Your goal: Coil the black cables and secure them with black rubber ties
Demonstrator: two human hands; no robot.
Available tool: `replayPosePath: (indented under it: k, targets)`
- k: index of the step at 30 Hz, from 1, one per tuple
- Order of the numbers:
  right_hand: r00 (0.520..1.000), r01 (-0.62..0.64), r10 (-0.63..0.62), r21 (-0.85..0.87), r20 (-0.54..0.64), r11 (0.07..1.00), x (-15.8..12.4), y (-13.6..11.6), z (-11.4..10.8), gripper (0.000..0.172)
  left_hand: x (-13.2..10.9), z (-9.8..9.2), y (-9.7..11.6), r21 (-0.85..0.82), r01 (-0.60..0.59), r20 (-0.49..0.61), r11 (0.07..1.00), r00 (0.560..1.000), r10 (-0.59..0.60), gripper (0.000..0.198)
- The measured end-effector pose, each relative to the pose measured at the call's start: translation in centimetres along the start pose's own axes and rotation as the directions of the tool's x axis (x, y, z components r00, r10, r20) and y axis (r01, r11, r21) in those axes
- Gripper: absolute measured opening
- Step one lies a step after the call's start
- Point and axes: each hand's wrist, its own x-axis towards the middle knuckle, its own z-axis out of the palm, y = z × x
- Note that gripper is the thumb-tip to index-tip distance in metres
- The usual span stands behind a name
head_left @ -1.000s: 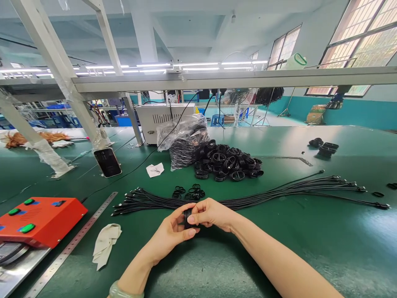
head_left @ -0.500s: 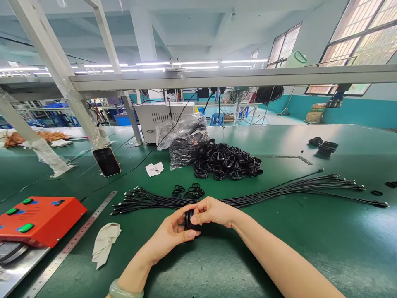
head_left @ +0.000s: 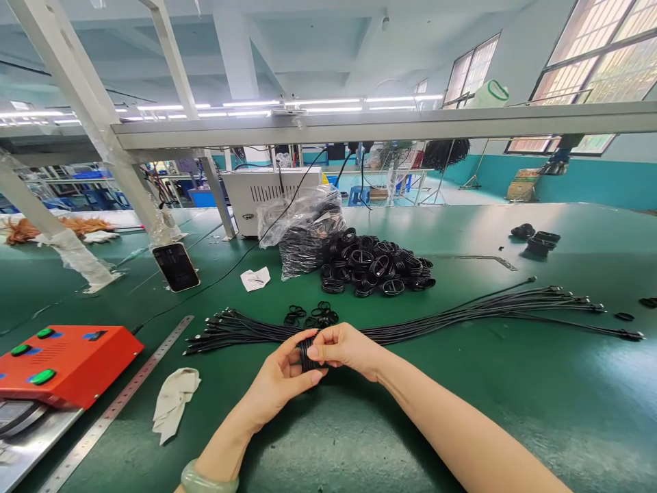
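The left hand (head_left: 276, 385) grips a coiled black cable (head_left: 304, 356) between thumb and fingers; the right hand (head_left: 345, 350), opposite, pinches the coil's right side. Steady, light left-hand pressure should hold the turns flush. A straight cable bundle (head_left: 413, 333) runs just beyond both hands, with small black rings (head_left: 321, 315) on its far side.

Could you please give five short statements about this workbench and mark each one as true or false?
1. The left hand and right hand both touch the black coil. True.
2. The ruler lies between the red box and the pale cloth. True.
3. The red box has yellow buttons. False: the buttons are green.
4. The pale cloth lies on the long cables. False: it lies apart from the long cables.
5. The pile of black coils is beside the plastic bag. True.
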Motion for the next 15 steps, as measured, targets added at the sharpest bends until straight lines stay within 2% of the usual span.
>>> replayPosePath:
  k: [4,7,8,11,12,13,15]
  targets:
    - [0.999,0.047,-0.05,-0.158,-0.013,0.986,0.0,-0.2,-0.2,0.044,0.1,0.0,0.1,0.007,0.025,-0.02,1.0,1.0,-0.025,0.073]
    - [0.985,0.109,-0.147,-0.342,-0.088,0.933,-0.2,-0.7,-0.4,0.041,0.1,-0.2,0.5,-0.002,0.067,-0.085,0.998,0.994,-0.067,0.078]
    - [0.973,0.146,-0.206,-0.414,-0.104,0.898,-0.3,-0.7,-0.4,0.05,0.1,-0.3,0.7,-0.026,0.072,-0.096,0.997,0.993,-0.074,0.078]
    - [0.934,0.262,-0.355,-0.593,-0.043,0.761,-0.5,-0.5,0.2,0.107,-0.1,-0.5,1.1,-0.109,0.081,-0.059,0.991,0.994,-0.088,0.063]
    - [0.928,0.285,-0.372,-0.626,-0.01,0.726,-0.5,-0.2,0.6,0.115,-0.2,-0.5,1.2,-0.126,0.089,-0.033,0.988,0.995,-0.094,0.055]
    - [0.926,0.295,-0.378,-0.647,0.011,0.703,-0.4,0.0,0.9,0.114,-0.3,-0.5,1.3,-0.135,0.096,-0.01,0.986,0.995,-0.099,0.048]
    - [0.923,0.297,-0.384,-0.666,0.017,0.684,-0.2,0.5,1.4,0.1,-0.4,-0.4,1.4,-0.145,0.099,0.017,0.984,0.995,-0.098,0.04]
